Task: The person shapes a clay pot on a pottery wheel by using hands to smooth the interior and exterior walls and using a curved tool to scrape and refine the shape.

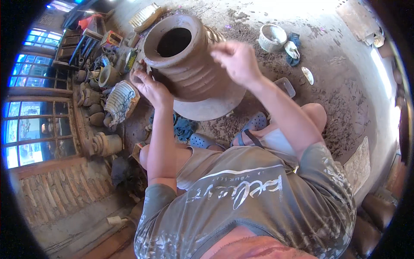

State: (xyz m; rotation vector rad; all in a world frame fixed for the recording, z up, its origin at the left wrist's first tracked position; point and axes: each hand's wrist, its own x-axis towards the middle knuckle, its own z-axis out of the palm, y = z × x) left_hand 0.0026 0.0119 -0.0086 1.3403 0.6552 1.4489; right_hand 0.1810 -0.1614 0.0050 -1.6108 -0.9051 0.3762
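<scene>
A large brown clay pot [196,71] with a thick flared rim and a dark round mouth stands upright on a pale round wheel head [207,108]. Ridges run around its body. My left hand [151,84] is at the pot's left side, just below the rim, fingers bent and somewhat apart near the clay. At the right side of the pot is my right hand [238,62], slightly blurred, its fingers drawn together in a pinch by the wall. Whatever might be between those fingertips is hidden.
Beyond my right arm are a whitish tub [272,38], a cloth [293,49], a clear plastic container [285,87] and scattered clay. Pots, a ribbed piece [122,101] and tools crowd the left by the windows [39,129]. Blue clogs [202,140] lie near the wheel.
</scene>
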